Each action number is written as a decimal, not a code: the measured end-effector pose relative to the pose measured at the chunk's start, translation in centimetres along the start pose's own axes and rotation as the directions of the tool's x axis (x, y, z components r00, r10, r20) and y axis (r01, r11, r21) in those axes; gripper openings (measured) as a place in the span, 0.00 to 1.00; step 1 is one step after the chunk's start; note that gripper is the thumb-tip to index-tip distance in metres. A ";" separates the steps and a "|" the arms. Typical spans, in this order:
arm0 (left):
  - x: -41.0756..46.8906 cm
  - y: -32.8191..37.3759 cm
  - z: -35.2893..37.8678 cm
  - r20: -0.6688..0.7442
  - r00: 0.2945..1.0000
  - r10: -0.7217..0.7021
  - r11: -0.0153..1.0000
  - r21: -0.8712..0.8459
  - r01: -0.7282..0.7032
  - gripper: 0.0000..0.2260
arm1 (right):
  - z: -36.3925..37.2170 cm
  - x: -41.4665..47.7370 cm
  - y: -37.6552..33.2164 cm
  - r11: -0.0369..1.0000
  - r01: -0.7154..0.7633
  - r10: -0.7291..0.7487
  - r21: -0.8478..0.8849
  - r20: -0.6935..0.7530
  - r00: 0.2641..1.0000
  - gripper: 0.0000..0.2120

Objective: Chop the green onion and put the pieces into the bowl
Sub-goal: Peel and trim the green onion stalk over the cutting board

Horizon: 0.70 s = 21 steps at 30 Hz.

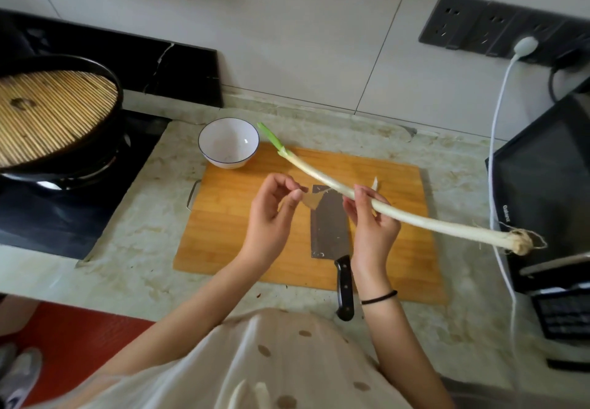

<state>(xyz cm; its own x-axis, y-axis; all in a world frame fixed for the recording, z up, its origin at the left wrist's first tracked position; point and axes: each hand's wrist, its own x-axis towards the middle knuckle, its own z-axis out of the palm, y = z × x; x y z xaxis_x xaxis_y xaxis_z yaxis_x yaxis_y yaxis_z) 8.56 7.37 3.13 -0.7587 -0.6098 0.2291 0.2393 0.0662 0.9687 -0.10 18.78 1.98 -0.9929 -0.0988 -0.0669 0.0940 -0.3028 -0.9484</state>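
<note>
The green onion (pixel 319 175) is being held in the air above the cutting board (pixel 239 233), slanting from the board's far left corner out past its right edge. It is being gripped near its middle by the right hand (pixel 372 220), whose fingers are curled round the white stalk. A strip of dry skin (pixel 311 199) is being pinched at the fingertips of the left hand (pixel 271 213). The two hands are being held close together but apart, over the middle of the board.

Trouble is most likely being invited at the root end (pixel 520 242), which is being carried beyond the board's right edge, near a white cable (pixel 498 140) and a black appliance (pixel 542 185). If the stalk is swung, the rootlets could be snagged there.

The knife (pixel 329 226) is being left flat on the board directly beneath the hands, so the blade could be struck if a hand is lowered carelessly. The green tip is being pointed over the bowl (pixel 228 162), which is set at the board's far left corner and could be nudged. Loose skin dropped on the board could get mixed with the cut pieces.

A black pot (pixel 115 111) covered by a bamboo mat is being shown well to the left of the board.
</note>
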 end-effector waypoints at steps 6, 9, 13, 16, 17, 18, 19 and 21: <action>1.9 1.1 -1.9 -0.106 0.983 -0.151 0.973 -0.189 0.129 0.10 | -1.5 1.4 -0.6 0.998 -0.007 0.007 -0.069 -0.006 1.000 0.03; 3.4 0.6 -3.5 -0.193 0.977 -0.088 0.993 0.061 0.101 0.20 | -2.2 1.9 -1.6 0.995 0.014 -0.009 -0.097 0.058 0.998 0.05; 4.6 0.4 -5.5 -0.127 0.985 0.116 0.910 0.411 -0.054 0.18 | -2.7 2.1 -3.1 0.992 0.074 -0.053 -0.102 0.196 0.979 0.05; 5.1 1.4 -6.0 -0.138 0.989 0.053 0.891 0.454 0.015 0.16 | -2.7 1.9 -4.4 0.990 0.104 -0.080 -0.090 0.235 0.969 0.09; 5.2 1.8 -6.0 -0.128 0.992 0.021 0.879 0.475 0.043 0.15 | -2.6 1.9 -4.7 0.990 0.112 -0.089 -0.087 0.240 0.967 0.13; 5.2 2.2 -5.9 -0.091 0.996 -0.002 0.853 0.520 0.049 0.14 | -2.5 1.8 -5.0 0.989 0.118 -0.093 -0.090 0.243 0.966 0.16; 5.3 2.5 -5.9 -0.018 1.000 -0.014 0.817 0.576 0.022 0.12 | -2.5 1.8 -5.4 0.988 0.124 -0.097 -0.096 0.247 0.964 0.20; 5.2 3.1 -5.8 0.187 0.982 -0.017 0.731 0.672 -0.115 0.07 | -2.3 1.8 -5.9 0.985 0.136 -0.105 -0.106 0.262 0.959 0.23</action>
<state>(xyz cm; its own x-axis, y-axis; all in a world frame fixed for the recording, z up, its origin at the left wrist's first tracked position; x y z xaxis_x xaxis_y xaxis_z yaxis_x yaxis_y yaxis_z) 8.90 -0.15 6.73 -0.8627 -0.4523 0.2263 -0.1448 0.6496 0.7463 -2.65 22.60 6.73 -0.9432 -0.3114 0.1162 -0.0505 -0.2113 -0.9761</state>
